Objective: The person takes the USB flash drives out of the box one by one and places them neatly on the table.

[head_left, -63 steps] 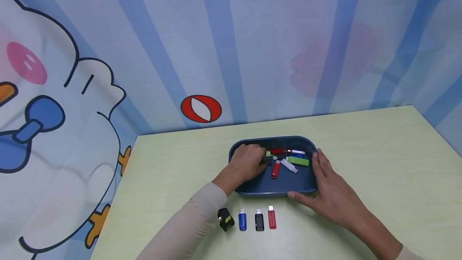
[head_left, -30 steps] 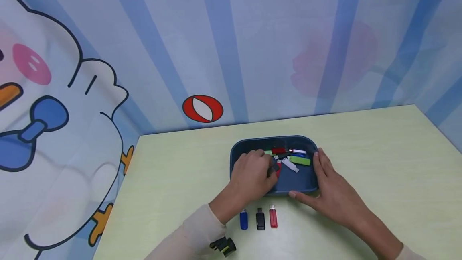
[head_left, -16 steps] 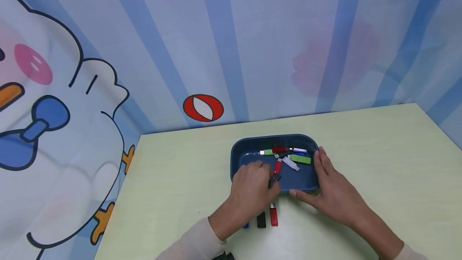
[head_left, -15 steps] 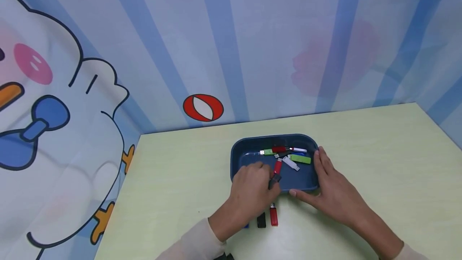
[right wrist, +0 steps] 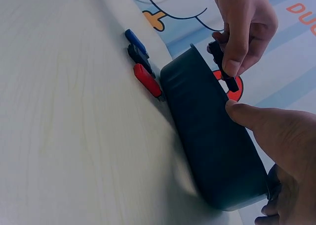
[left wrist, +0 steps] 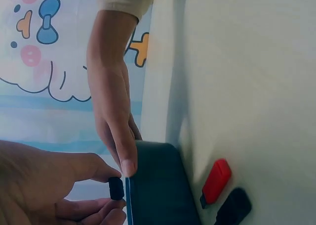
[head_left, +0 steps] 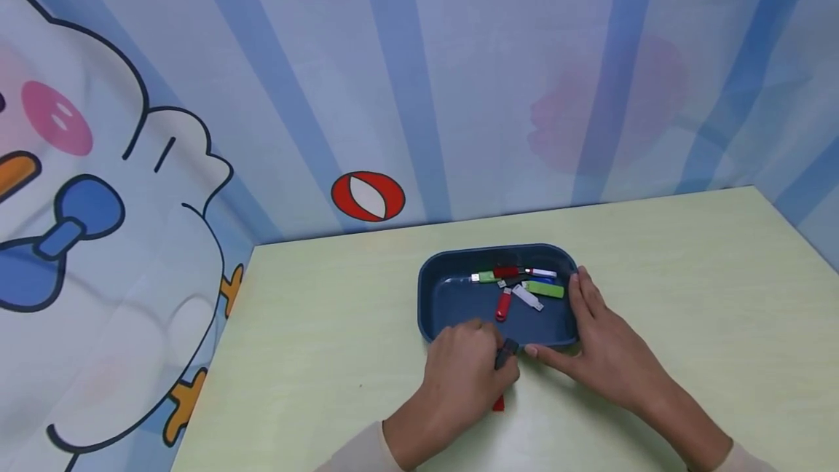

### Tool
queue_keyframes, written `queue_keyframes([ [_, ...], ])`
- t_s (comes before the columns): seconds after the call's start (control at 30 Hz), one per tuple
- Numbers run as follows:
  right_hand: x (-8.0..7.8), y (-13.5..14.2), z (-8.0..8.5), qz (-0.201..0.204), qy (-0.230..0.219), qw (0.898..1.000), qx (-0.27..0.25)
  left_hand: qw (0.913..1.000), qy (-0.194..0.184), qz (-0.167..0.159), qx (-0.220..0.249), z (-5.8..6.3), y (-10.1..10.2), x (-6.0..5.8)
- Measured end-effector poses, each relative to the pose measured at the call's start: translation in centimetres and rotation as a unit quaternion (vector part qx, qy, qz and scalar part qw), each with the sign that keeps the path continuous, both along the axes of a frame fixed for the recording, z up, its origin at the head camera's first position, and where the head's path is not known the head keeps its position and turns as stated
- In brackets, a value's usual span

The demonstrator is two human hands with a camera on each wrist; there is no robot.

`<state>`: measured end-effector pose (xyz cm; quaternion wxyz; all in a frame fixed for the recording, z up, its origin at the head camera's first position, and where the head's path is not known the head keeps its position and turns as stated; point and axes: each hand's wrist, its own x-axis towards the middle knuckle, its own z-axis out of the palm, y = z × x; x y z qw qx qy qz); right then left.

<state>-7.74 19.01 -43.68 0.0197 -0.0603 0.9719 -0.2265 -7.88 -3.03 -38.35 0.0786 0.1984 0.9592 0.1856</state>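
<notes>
My left hand [head_left: 462, 366] pinches a black USB flash drive [head_left: 506, 352] between thumb and fingers, over the front rim of a dark blue tray [head_left: 452, 312]. The right wrist view shows this drive above the rim. At the tray's right end rests my right hand [head_left: 612, 355], its thumb on the front rim and its fingers straight along the side. Inside lie several flash drives, among them a red one [head_left: 503, 306], a white one [head_left: 527, 297] and a green one [head_left: 544, 288].
Before the tray, a blue drive [right wrist: 136, 42], a black drive [right wrist: 139, 59] and a red drive [right wrist: 146, 80] lie in a row on the pale table [head_left: 328, 326]. My left hand mostly hides them in the head view. A printed cloth backdrop [head_left: 485, 93] stands behind.
My left hand has taken the black flash drive from the tray's left part and brought it right and toward me, over the front rim. My right hand has stayed at the tray.
</notes>
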Motion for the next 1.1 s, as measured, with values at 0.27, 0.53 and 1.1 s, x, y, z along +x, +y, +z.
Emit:
queue_keyframes([
  [0.27,-0.1,0.0,0.1,-0.002,-0.001,1.000,0.001,0.9996,0.013,-0.005,-0.025,-0.5,0.4,1.2],
  [0.53,-0.1,-0.1,0.0,-0.001,0.001,1.000,-0.005,0.9964,-0.005,0.003,-0.084,-1.7,1.5,1.7],
  [1.1,0.2,0.1,0.1,-0.001,0.009,1.000,0.000,0.9771,0.042,0.020,-0.208,-4.1,4.6,2.8],
])
